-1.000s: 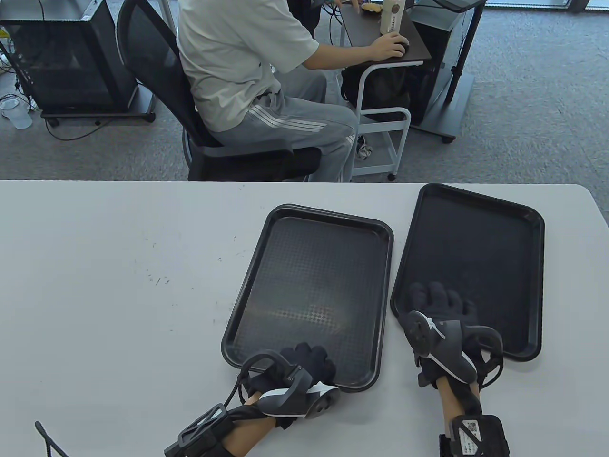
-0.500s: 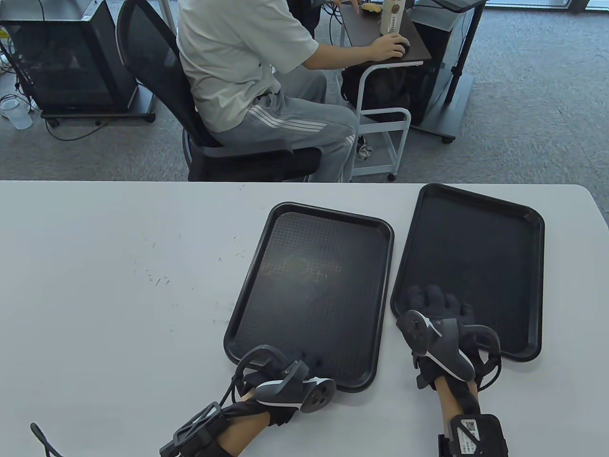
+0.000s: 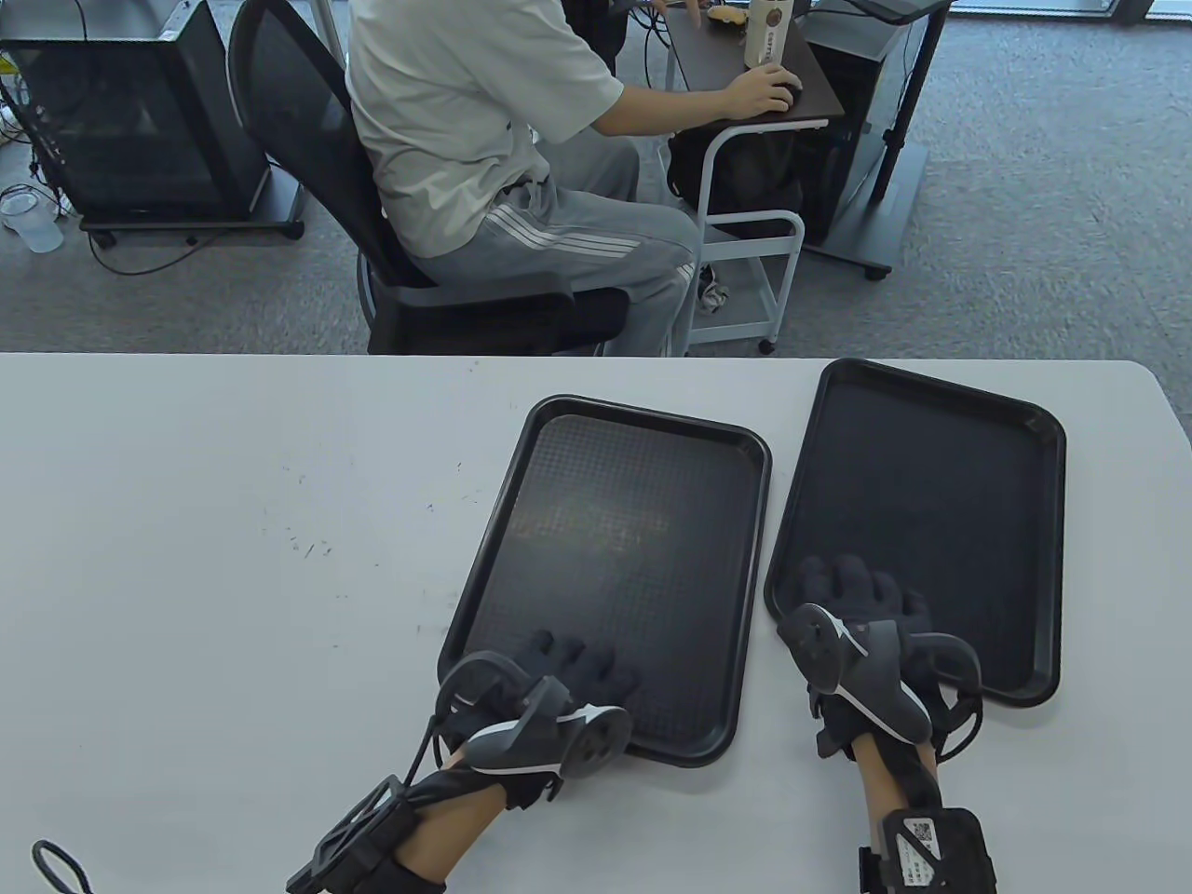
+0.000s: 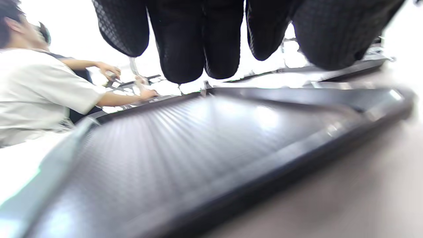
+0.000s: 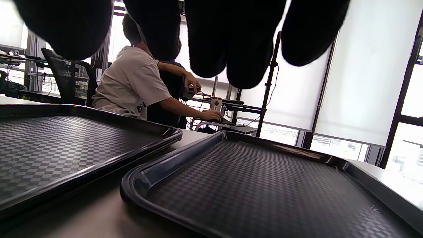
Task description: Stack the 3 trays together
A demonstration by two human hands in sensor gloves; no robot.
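Two black textured trays lie side by side on the white table; a third does not show separately. The left tray (image 3: 619, 549) is tilted slightly clockwise, and the right tray (image 3: 931, 503) lies close beside it. My left hand (image 3: 582, 666) reaches over the left tray's near end with fingers spread above its floor (image 4: 185, 148). My right hand (image 3: 857, 587) hovers over the right tray's near left corner, its fingers (image 5: 211, 39) hanging above the floor (image 5: 264, 185). The left tray's rim also shows in the right wrist view (image 5: 99, 165). Neither hand grips anything.
The white table (image 3: 233, 559) stretches to the left of the trays. Its far edge runs just behind them, and its right edge lies near the right tray. A seated person (image 3: 484, 158) and a small desk stand beyond the table.
My left hand has moved left and forward from the left tray's near rim, and its fingers now spread over the tray floor. The left tray shifted slightly. My right hand has barely moved.
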